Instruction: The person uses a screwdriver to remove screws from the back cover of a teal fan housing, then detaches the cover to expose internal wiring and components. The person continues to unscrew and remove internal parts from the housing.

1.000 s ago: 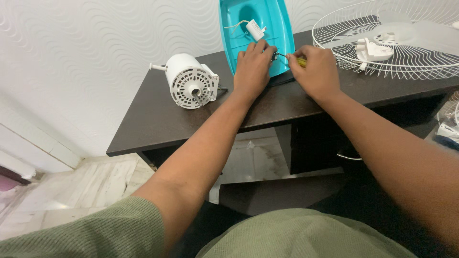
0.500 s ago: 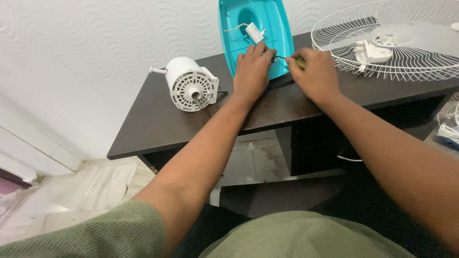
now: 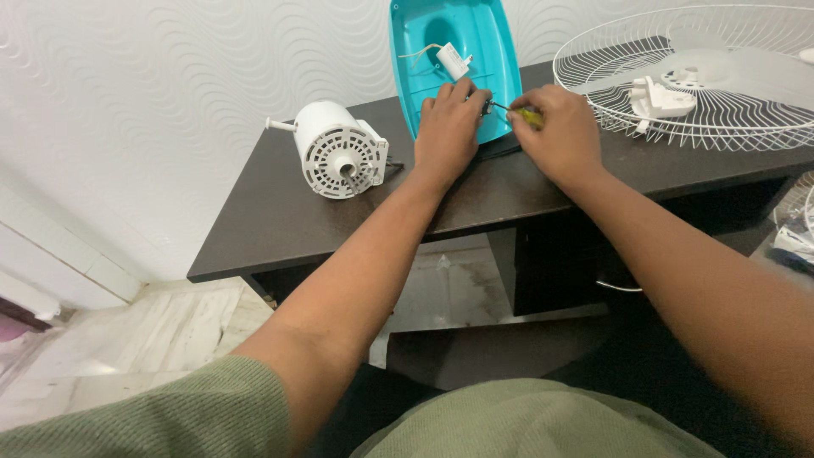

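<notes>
A teal plastic fan cover lies on the dark table, leaning toward the wall. My left hand rests on its near edge and pinches a small dark part there. My right hand grips a yellow-handled screwdriver whose metal tip points left at that part. A small white capacitor with thin wires sits inside the cover above my left fingers.
A white fan motor housing lies on its side at the table's left. A white wire fan guard with a translucent blade and a white plastic piece fills the right. The tiled floor shows below left.
Both hands stay at the cover's near edge; the view has shifted slightly, and the screwdriver hand has barely moved.
</notes>
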